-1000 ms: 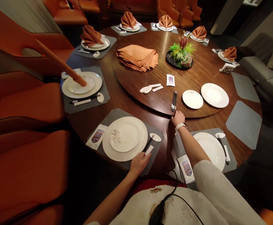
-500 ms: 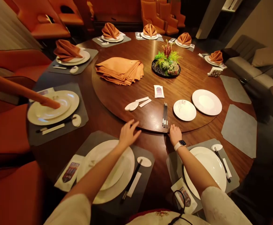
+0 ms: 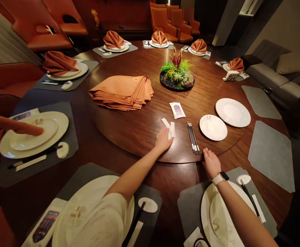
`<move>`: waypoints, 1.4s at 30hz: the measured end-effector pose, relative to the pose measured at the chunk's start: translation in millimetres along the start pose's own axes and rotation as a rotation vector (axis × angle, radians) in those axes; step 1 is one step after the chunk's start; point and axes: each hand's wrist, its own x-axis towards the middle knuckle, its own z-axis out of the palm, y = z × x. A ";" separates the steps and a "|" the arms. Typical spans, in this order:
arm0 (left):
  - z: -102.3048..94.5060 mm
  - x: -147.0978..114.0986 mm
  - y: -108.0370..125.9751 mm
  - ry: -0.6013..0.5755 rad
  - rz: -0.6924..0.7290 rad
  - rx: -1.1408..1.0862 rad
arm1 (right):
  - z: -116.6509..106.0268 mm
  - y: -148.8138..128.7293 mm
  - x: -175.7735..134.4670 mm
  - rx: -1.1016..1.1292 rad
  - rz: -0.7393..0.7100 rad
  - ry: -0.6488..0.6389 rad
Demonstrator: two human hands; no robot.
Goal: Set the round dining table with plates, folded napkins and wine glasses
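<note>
My left hand [image 3: 163, 140] reaches over the front of the wooden turntable [image 3: 129, 132], its fingers closed round the white chopstick rests, which are almost wholly covered. Two white paper slips [image 3: 172, 129] stick out just past its fingertips. At the turntable's rim lies my right hand [image 3: 211, 162], fingers stretched out and holding nothing. Black chopsticks [image 3: 193, 138] with silver ends rest between the two hands. Beyond them are a wet-wipe packet [image 3: 177, 110], a small white plate [image 3: 213, 127] and a larger white plate [image 3: 232, 112].
A stack of orange napkins [image 3: 122, 92] and a plant centrepiece [image 3: 177, 75] stand on the turntable. Place settings with grey placemats [image 3: 271, 154] ring the table, several with folded orange napkins [image 3: 159, 37]. A rolled orange napkin [image 3: 16, 125] juts in at left.
My left hand has moved forward and right from the turntable's edge onto the chopstick rests, covering them. My right hand stays by the rim. The whole view has shifted.
</note>
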 end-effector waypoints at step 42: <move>-183.8 120.4 -124.1 0.702 -0.493 -0.536 | -4.2 -78.5 64.7 0.082 -0.457 -0.079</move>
